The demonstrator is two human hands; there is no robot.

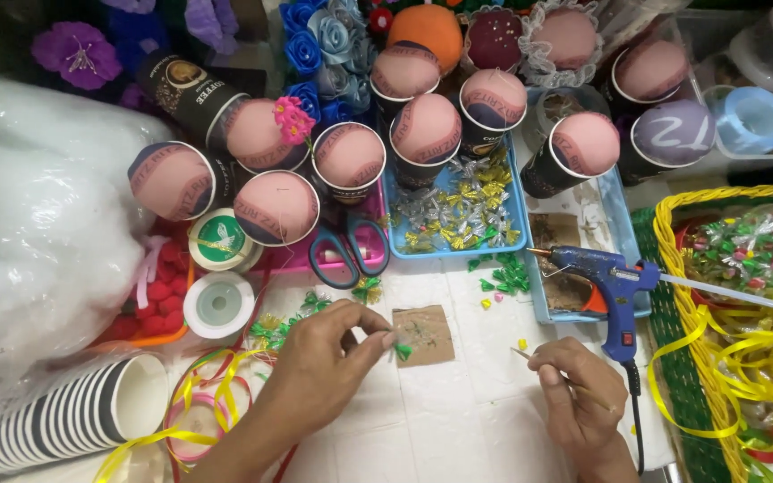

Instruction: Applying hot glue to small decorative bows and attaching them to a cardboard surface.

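Observation:
My left hand pinches a small green foil bow between thumb and fingertip, just beside a brown card square on the white tiled surface. My right hand holds a thin wooden stick, its tip pointing left toward the card. A blue glue gun lies just above the right hand, with its black cord running down past the wrist. More small green bows lie above the card.
Many dark paper cups with pink domed tops crowd the back. A blue tray of foil bows, scissors, tape rolls, a stack of cups, white stuffing, a yellow basket with ribbons surround the work area.

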